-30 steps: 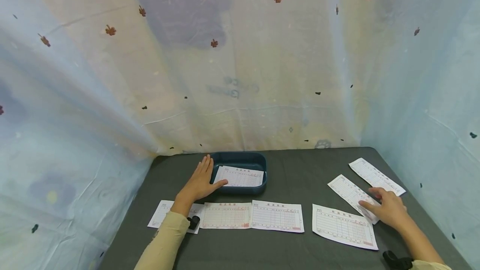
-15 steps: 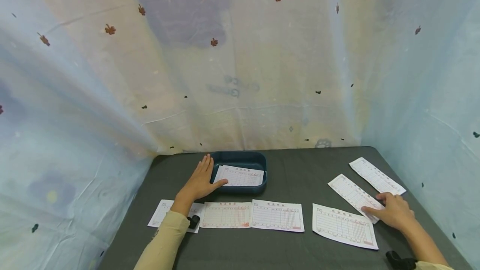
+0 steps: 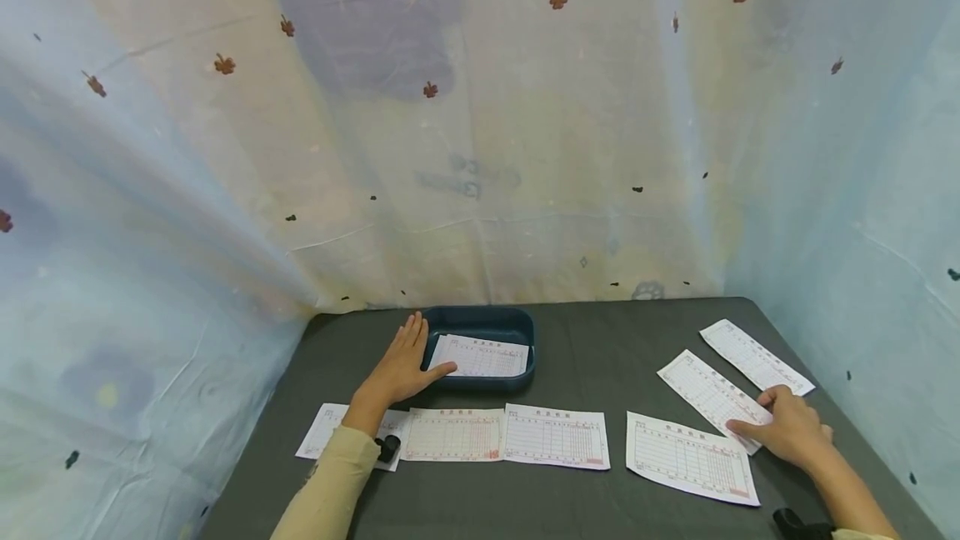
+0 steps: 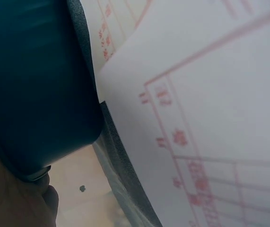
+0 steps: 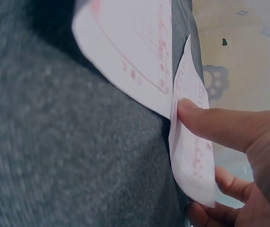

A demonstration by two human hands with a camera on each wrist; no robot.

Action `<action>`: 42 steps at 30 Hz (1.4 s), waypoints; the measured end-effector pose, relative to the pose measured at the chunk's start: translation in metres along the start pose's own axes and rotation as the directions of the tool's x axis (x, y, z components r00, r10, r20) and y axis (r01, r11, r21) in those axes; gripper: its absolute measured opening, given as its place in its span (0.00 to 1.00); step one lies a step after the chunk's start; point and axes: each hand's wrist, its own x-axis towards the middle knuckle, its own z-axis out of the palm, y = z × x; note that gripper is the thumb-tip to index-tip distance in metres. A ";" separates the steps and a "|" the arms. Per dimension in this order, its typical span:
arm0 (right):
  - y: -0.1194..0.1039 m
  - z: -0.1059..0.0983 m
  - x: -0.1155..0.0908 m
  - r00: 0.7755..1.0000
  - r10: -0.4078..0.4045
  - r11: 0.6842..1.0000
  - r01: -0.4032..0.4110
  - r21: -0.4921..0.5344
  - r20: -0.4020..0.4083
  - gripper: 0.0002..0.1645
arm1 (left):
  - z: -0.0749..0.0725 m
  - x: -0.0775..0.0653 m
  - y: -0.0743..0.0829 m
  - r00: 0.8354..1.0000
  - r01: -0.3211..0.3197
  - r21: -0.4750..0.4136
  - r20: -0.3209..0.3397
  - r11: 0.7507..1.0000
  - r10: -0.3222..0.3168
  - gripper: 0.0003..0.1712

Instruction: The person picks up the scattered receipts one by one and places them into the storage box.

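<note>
My left hand (image 3: 400, 361) rests on the left rim of a dark blue tray (image 3: 480, 380), fingers straight and thumb over the front edge. In the left wrist view, part of that hand (image 4: 12, 194) touches the tray's wall (image 4: 35, 85). White printed forms (image 3: 483, 355) lie inside the tray. On the right, my right hand (image 3: 787, 430) pinches the near end of a slanted printed form (image 3: 705, 390). The right wrist view has the thumb on top of this form (image 5: 191, 156) and the other fingers at its far edge, their tips partly hidden.
Three forms lie in a row in front of the tray: a left one (image 3: 324, 430) partly under my left forearm, a middle one (image 3: 453, 435) and a right one (image 3: 557, 437). Further right lie a curled form (image 3: 688, 457) and a far form (image 3: 753, 355). Patterned curtains (image 3: 487, 148) border the dark table (image 3: 592, 348).
My right hand has shifted slightly right, and its thumb and forefinger have closed on the slanted form's near end. The left hand has stayed on the tray.
</note>
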 end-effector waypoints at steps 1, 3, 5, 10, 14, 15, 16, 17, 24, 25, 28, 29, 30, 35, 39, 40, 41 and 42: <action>0.000 0.001 0.000 1.000 0.000 1.000 0.000 0.007 0.008 0.48 | 0.000 0.000 0.000 1.000 0.002 0.002 0.000 1.000 -0.002 0.69; -0.002 0.002 0.001 1.000 0.002 1.000 -0.003 0.022 0.029 0.49 | 0.000 -0.002 0.000 1.000 0.006 0.002 0.005 1.000 -0.006 0.69; -0.002 0.003 0.001 0.999 -0.001 0.999 -0.001 0.038 0.043 0.49 | 0.001 -0.003 0.000 1.000 0.004 0.003 0.005 1.000 -0.004 0.69; -0.002 0.004 0.003 1.000 -0.018 0.998 0.017 0.066 0.023 0.44 | 0.002 -0.004 0.000 1.000 -0.002 -0.001 0.011 1.000 0.002 0.69; -0.003 0.003 0.005 0.998 -0.059 0.994 0.061 0.095 -0.023 0.35 | 0.003 -0.005 -0.001 1.000 -0.010 -0.017 0.000 1.000 0.010 0.70; -0.004 0.003 0.005 0.996 -0.080 0.991 0.084 0.101 -0.045 0.32 | 0.003 -0.005 -0.001 1.000 -0.008 -0.018 0.000 1.000 0.008 0.70; -0.005 0.003 0.006 0.992 -0.102 0.988 0.109 0.109 -0.067 0.27 | 0.004 -0.005 -0.001 1.000 -0.009 -0.016 -0.004 1.000 0.009 0.71; -0.006 0.003 0.007 0.988 -0.124 0.984 0.134 0.114 -0.089 0.24 | 0.006 -0.004 -0.003 1.000 -0.018 -0.029 -0.014 0.999 0.018 0.71; -0.017 0.007 0.012 0.937 -0.195 0.970 0.227 0.082 -0.289 0.08 | 0.004 -0.005 -0.002 1.000 -0.014 0.007 -0.024 1.000 0.014 0.70; -0.019 0.007 0.013 0.931 -0.199 0.969 0.234 0.083 -0.305 0.08 | 0.004 -0.004 -0.002 1.000 -0.012 0.012 -0.020 1.000 0.012 0.70; -0.025 0.006 0.016 0.926 -0.204 0.965 0.244 0.093 -0.319 0.07 | 0.003 -0.004 -0.002 1.000 -0.005 0.018 -0.007 1.000 0.005 0.69; -0.027 0.006 0.017 0.928 -0.202 0.965 0.244 0.099 -0.313 0.07 | 0.003 -0.004 -0.002 1.000 -0.004 0.020 -0.003 1.000 0.004 0.69; -0.029 0.005 0.018 0.932 -0.200 0.964 0.242 0.107 -0.302 0.07 | 0.003 -0.003 -0.002 1.000 -0.004 0.020 -0.002 1.000 0.004 0.69; -0.042 0.004 0.022 0.947 -0.194 0.961 0.236 0.146 -0.256 0.10 | 0.002 -0.003 -0.003 1.000 -0.008 0.004 -0.010 1.000 0.008 0.69; -0.054 0.004 0.022 0.945 -0.203 0.949 0.254 0.184 -0.257 0.11 | 0.003 -0.001 -0.004 1.000 -0.004 0.006 -0.011 1.000 0.004 0.70; -0.057 0.004 0.022 0.945 -0.205 0.945 0.258 0.199 -0.254 0.11 | 0.002 0.000 -0.003 1.000 -0.003 0.011 -0.009 1.000 0.004 0.70; -0.060 0.003 0.022 0.945 -0.208 0.942 0.264 0.210 -0.252 0.11 | 0.002 0.000 -0.003 1.000 -0.004 0.012 -0.009 1.000 0.004 0.70; -0.063 0.003 0.022 0.946 -0.210 0.937 0.267 0.227 -0.247 0.11 | 0.002 0.000 -0.002 1.000 -0.006 0.010 -0.010 1.000 0.007 0.70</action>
